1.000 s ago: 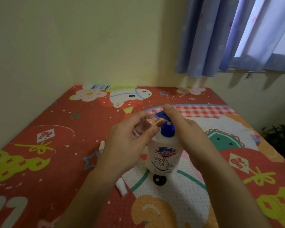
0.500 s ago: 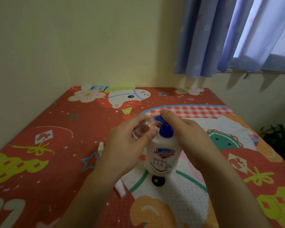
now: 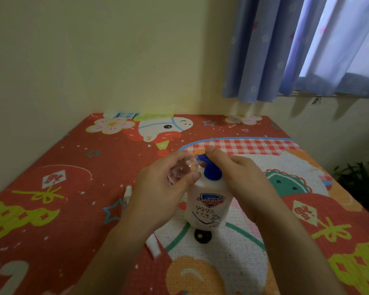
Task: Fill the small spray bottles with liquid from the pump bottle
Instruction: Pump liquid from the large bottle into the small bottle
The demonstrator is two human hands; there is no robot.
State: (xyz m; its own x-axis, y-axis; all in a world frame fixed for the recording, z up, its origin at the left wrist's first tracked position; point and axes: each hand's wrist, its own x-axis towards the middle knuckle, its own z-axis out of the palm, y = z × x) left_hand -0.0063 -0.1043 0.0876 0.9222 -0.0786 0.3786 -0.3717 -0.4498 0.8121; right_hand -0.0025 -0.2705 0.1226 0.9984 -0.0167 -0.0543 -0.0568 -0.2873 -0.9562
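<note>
The pump bottle (image 3: 209, 207) stands upright on the mat (image 3: 51, 188), about midway between its left and right edges and nearer the front edge than the wall, so the nozzle has a steady base to be pressed against. The left hand (image 3: 158, 196) holds a small clear spray bottle (image 3: 181, 170) tilted, neck toward the blue pump head (image 3: 209, 167), mouth right at the spout; I judge this is to catch the liquid straight from the nozzle without spilling. The fingers curl round the little bottle from below and behind, thumb across its lower side, wrist bent inward.

The right hand (image 3: 239, 177) comes in from the right, over the shoulder of the pump bottle. Its thumb lies on top of the pump head, ready to push or pushing; the other fingers are curled loosely behind the head, and whether they grip the collar cannot be told.

Two white caps lie on the mat: one (image 3: 127, 193) left of the left wrist, another (image 3: 153, 248) nearer the front edge, likely the removed spray tops.
</note>
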